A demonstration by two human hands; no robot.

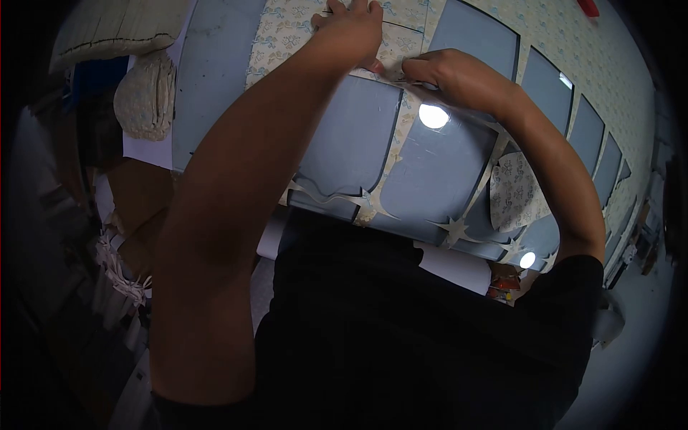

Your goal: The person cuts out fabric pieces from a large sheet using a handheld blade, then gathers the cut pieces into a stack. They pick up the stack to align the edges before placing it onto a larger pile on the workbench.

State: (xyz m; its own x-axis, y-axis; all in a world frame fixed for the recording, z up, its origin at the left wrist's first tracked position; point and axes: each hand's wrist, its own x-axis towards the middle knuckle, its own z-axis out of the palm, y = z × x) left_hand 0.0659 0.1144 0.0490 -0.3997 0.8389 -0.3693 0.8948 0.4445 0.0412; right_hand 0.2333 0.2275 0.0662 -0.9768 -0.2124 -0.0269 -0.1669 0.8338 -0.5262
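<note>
Patterned cream sheet material (287,36) with large cut-out openings lies over a grey-blue table surface (351,129). My left hand (351,32) rests on the sheet at the top centre, its fingers spread and pressing down. Just to its right, my right hand (437,70) is closed at the sheet's cut edge, near my left thumb. What its fingers grip is too small and partly hidden to name. Below the hands run narrow strips of the sheet between the openings. A loose rounded cut piece (514,192) lies beside my right forearm.
A stack of rounded cut pieces (145,97) sits at the table's left side, below a larger stack of pale material (115,29). Star-shaped scraps (456,231) lie along the near edge. A red object (588,8) is at the far right.
</note>
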